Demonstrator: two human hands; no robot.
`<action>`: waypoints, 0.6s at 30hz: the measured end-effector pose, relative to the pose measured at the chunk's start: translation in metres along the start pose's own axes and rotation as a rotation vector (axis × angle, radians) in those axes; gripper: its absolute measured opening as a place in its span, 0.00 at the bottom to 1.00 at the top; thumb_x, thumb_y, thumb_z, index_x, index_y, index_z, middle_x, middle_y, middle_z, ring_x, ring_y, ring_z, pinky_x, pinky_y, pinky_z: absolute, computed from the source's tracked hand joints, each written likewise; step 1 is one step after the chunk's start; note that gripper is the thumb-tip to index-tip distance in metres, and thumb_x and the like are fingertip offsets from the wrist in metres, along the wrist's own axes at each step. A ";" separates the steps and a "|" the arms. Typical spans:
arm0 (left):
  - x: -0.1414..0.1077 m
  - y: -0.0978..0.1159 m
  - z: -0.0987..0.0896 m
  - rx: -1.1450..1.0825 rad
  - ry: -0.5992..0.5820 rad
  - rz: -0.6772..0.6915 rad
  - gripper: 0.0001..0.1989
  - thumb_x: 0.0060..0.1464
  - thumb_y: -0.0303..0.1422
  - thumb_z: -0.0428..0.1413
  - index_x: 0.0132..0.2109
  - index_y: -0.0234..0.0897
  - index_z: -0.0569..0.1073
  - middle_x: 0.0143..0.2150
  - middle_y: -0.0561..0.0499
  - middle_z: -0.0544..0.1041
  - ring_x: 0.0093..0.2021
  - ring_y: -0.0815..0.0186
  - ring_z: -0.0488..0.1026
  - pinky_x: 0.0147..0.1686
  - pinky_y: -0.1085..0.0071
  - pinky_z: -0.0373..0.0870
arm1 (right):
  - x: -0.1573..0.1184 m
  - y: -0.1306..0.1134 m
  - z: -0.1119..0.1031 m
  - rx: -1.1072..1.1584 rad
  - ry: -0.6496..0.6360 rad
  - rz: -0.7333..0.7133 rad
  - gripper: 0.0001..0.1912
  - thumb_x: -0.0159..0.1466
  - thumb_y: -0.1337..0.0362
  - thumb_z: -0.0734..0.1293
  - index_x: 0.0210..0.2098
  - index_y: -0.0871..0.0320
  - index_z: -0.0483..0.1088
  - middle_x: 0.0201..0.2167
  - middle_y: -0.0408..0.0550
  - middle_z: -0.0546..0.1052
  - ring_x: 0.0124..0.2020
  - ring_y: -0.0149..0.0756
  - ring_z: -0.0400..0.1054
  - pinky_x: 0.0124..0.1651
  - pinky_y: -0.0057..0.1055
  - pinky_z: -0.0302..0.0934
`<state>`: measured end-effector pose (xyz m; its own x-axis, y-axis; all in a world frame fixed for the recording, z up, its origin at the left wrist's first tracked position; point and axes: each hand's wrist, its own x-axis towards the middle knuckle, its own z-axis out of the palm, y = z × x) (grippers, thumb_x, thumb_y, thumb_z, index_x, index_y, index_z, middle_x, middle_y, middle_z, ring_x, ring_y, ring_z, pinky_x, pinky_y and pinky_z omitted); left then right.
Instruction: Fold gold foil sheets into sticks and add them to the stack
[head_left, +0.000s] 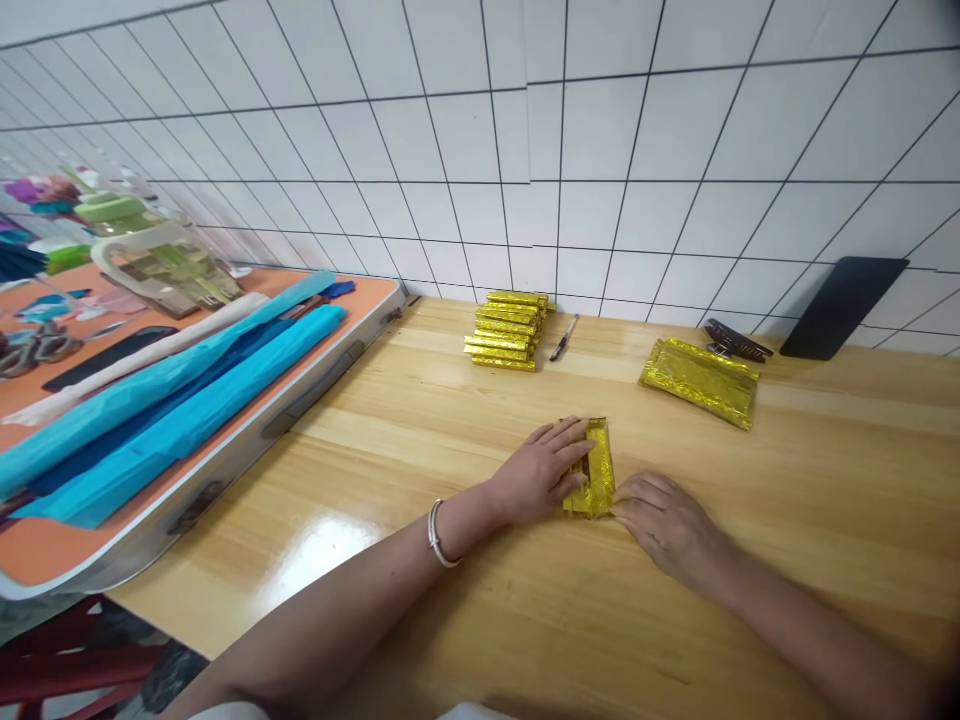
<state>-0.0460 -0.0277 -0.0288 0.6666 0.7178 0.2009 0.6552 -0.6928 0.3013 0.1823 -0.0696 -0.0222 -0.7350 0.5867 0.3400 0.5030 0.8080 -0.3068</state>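
A small gold foil sheet (pixel 601 465) lies on the wooden table. My left hand (pixel 541 470) rests flat on its left part with the fingers spread. At the sheet's lower right corner, my right hand (pixel 664 520) has its fingers pressed together on the edge. Beyond my hands, several folded gold strips (pixel 506 332) are piled near the wall. A flat stack of gold foil (pixel 701 380) lies farther right.
A pen (pixel 564 338) lies beside the pile. A dark hair clip (pixel 736 342) and a black slab (pixel 844 308) are at the back right. On the left, an orange-topped case (pixel 375 300) holds blue paper rolls (pixel 202 400), scissors and a phone.
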 end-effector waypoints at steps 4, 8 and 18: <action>-0.021 0.001 -0.014 -0.080 0.018 0.052 0.17 0.61 0.34 0.45 0.55 0.39 0.64 0.61 0.46 0.61 0.62 0.62 0.54 0.59 0.61 0.52 | -0.002 0.002 0.001 0.021 0.025 0.010 0.10 0.64 0.71 0.58 0.37 0.58 0.71 0.34 0.50 0.74 0.39 0.37 0.65 0.42 0.37 0.62; -0.049 0.011 -0.020 -0.154 -0.031 0.075 0.13 0.61 0.33 0.45 0.49 0.40 0.69 0.50 0.47 0.72 0.50 0.64 0.66 0.52 0.63 0.59 | -0.004 0.007 0.006 0.037 0.020 0.029 0.09 0.64 0.70 0.59 0.38 0.58 0.71 0.34 0.50 0.74 0.39 0.37 0.65 0.42 0.37 0.62; -0.051 0.024 0.001 -0.058 0.067 0.049 0.12 0.60 0.34 0.48 0.47 0.41 0.72 0.37 0.48 0.73 0.38 0.65 0.66 0.39 0.67 0.60 | -0.002 0.006 0.008 0.061 0.029 0.048 0.07 0.64 0.70 0.60 0.36 0.58 0.70 0.33 0.49 0.73 0.38 0.37 0.63 0.42 0.38 0.61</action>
<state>-0.0636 -0.0812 -0.0324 0.6710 0.6874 0.2781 0.5993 -0.7236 0.3426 0.1832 -0.0658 -0.0317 -0.6968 0.6270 0.3483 0.5084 0.7743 -0.3769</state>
